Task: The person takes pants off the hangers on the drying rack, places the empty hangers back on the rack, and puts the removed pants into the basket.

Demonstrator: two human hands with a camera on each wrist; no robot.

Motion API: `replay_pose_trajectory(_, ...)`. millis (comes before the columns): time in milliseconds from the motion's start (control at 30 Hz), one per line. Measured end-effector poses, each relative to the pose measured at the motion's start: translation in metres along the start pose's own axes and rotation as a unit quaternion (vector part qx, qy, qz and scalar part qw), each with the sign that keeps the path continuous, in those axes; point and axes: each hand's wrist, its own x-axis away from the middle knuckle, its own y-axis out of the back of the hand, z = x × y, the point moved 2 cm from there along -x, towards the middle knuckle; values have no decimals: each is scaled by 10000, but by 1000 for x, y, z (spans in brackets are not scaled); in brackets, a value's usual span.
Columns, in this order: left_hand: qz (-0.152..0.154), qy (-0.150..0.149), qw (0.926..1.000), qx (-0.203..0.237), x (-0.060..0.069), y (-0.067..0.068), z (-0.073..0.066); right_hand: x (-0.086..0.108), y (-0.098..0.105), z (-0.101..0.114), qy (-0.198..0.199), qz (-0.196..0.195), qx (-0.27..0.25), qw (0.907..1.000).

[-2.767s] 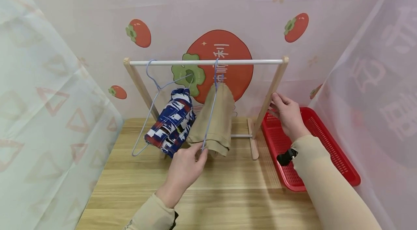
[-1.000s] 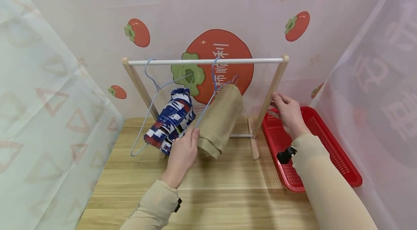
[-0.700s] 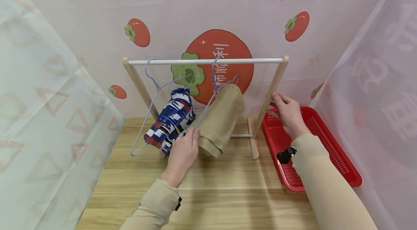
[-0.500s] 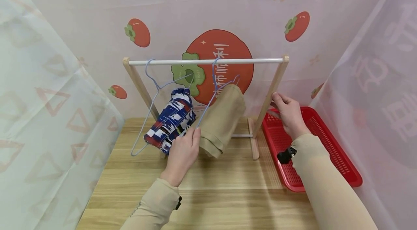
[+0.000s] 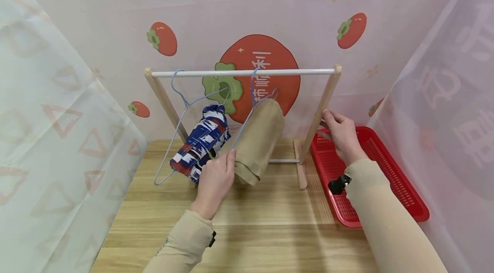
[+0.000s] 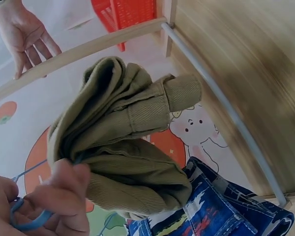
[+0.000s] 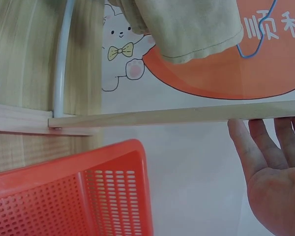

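Observation:
My left hand [image 5: 216, 178] pinches the near end of a blue wire hanger [image 5: 242, 131], whose hook sits over the rack's white rod [image 5: 216, 74]. Khaki trousers [image 5: 260, 135] hang folded over that hanger, just right of the hand; the left wrist view shows their folds and a waistband loop area close by. The fingertips of my right hand [image 5: 342, 138] rest against the rack's right wooden post [image 5: 321, 112], fingers fairly straight in the right wrist view. A second blue hanger [image 5: 179, 125] with a blue, white and red patterned garment [image 5: 202, 144] hangs on the left.
A red perforated basket [image 5: 420, 213] stands on the wooden table [image 5: 254, 238], right of the rack and below my right forearm. Printed cloth walls [image 5: 386, 50] enclose the back and both sides. The rack's lower white bar [image 7: 64, 59] runs near the tabletop.
My left hand has shifted left and slightly up, swinging the hanger's near end left and angling the trousers. Over the last half second they swung slightly further left. My right hand stays on the post.

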Motion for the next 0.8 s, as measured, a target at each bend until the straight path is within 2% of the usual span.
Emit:
replay_pose_trajectory(200,-232,-404,9987,219,1,0,1,0,0,0,-1,-8,50,10000)
replay_pose_trajectory(300,-258,-452,9974,497,1,1,3,0,0,1,-13,-8,46,10000)
replay_pose_trajectory(400,-219,-375,9963,745,1,3,3,0,0,1,-4,30,-28,10000)
replay_pose_trajectory(533,78,-127,9931,1163,1,3,2,-1,0,1,5,-6,-76,10000)
replay_pose_trajectory(633,321,102,9875,1539,1,3,1,0,1,0,-3,-39,-12,10000)
replay_pose_trajectory(800,307,128,9871,1567,2,5,0,0,1,0,1,-21,30,10000)
